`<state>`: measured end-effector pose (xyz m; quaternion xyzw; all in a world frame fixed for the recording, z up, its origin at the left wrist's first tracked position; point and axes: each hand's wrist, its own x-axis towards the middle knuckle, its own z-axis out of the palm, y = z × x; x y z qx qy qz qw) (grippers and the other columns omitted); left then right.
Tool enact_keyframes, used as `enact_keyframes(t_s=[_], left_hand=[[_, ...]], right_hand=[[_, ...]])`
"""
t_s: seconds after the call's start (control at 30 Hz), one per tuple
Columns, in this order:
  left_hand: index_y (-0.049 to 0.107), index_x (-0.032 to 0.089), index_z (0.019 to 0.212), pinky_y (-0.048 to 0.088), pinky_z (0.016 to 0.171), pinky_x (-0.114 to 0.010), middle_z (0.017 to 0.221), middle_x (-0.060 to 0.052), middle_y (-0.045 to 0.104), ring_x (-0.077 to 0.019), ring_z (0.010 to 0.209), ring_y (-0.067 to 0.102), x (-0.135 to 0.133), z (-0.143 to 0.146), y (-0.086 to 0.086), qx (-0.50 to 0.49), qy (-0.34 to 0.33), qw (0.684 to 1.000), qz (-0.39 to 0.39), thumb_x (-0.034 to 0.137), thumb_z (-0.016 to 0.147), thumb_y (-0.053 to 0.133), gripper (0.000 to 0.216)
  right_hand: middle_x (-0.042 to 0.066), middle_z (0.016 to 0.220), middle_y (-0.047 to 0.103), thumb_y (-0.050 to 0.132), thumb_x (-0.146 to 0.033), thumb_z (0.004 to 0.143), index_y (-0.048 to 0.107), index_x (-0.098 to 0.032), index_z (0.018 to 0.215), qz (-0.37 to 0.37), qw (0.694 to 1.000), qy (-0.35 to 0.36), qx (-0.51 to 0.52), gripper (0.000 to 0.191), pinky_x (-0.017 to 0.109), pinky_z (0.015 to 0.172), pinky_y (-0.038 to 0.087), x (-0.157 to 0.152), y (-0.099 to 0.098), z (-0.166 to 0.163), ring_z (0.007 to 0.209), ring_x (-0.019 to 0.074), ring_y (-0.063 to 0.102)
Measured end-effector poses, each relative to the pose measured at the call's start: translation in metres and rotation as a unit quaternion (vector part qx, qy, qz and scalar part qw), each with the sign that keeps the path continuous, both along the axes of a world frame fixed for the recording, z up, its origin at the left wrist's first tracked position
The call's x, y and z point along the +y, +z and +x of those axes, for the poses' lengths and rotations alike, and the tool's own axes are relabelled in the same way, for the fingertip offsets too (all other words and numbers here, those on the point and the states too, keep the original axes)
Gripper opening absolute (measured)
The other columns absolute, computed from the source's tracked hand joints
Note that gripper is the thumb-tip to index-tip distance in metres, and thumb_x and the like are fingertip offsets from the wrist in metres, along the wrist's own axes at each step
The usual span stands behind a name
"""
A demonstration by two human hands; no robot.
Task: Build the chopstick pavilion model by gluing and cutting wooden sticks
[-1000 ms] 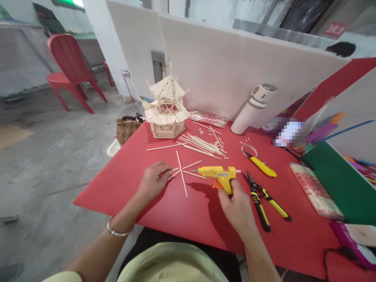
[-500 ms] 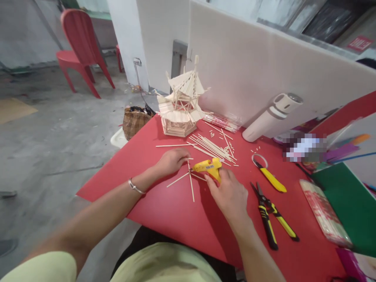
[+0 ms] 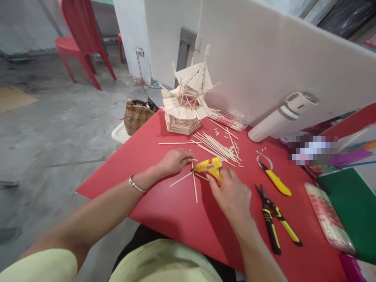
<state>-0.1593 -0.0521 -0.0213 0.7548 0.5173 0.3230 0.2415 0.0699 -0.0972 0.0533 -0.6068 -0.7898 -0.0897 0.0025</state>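
Observation:
My right hand (image 3: 232,196) grips a yellow glue gun (image 3: 209,167), its nozzle pointing left at thin wooden sticks (image 3: 194,182) that cross on the red table (image 3: 176,219). My left hand (image 3: 174,161) is closed in a pinch on one of those sticks, right at the nozzle tip. A silver bangle sits on my left wrist. Behind the hands lies a loose pile of sticks (image 3: 217,145), and farther back stands a pagoda model (image 3: 188,103) built of sticks.
Yellow-handled pliers (image 3: 276,225) and a yellow-handled cutter (image 3: 274,178) lie right of my hand. A white bottle (image 3: 282,117) leans on the white partition. A stick packet (image 3: 327,217) and green board (image 3: 349,207) lie far right. A basket (image 3: 136,117) and red chair (image 3: 79,35) stand on the floor.
My right hand brought the glue gun left and forward to the crossed sticks. My left hand slid forward to meet the nozzle. The camera moved closer and tilted.

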Motion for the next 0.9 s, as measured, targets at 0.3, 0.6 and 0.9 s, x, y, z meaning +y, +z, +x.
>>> enact_keyframes(t_s=[0.3,0.6,0.9], left_hand=[[0.075,0.02,0.095,0.05,0.083,-0.03,0.099,-0.007,0.078,-0.0212,0.092,0.07,-0.0011,0.0002,0.0022,0.0,-0.007,1.0,0.005,0.03,0.098,0.055,0.022],[0.075,0.022,0.095,0.05,0.084,-0.03,0.096,-0.007,0.077,-0.0213,0.091,0.07,-0.0001,-0.0005,-0.0022,0.011,-0.01,1.0,0.021,0.031,0.098,0.054,0.023],[0.075,0.023,0.095,0.049,0.084,-0.03,0.095,-0.006,0.076,-0.0207,0.089,0.068,-0.0012,-0.001,-0.0011,0.035,-0.019,0.999,0.032,0.027,0.097,0.054,0.022]], right_hand=[[0.005,0.096,0.065,0.05,-0.054,0.1,0.064,-0.022,0.122,0.014,1.0,0.009,-0.009,0.041,0.028,0.052,0.019,-0.0025,-0.0004,0.0,0.063,0.0139,0.058],[0.005,0.097,0.063,0.049,-0.055,0.1,0.064,-0.022,0.121,0.017,1.0,0.005,-0.019,0.042,0.028,0.051,0.018,-0.0043,-0.0001,-0.0015,0.06,0.0122,0.055],[0.005,0.096,0.064,0.051,-0.052,0.101,0.064,-0.022,0.121,0.019,1.0,0.007,-0.014,0.039,0.027,0.052,0.017,-0.0071,0.0053,-0.004,0.059,0.0109,0.054]])
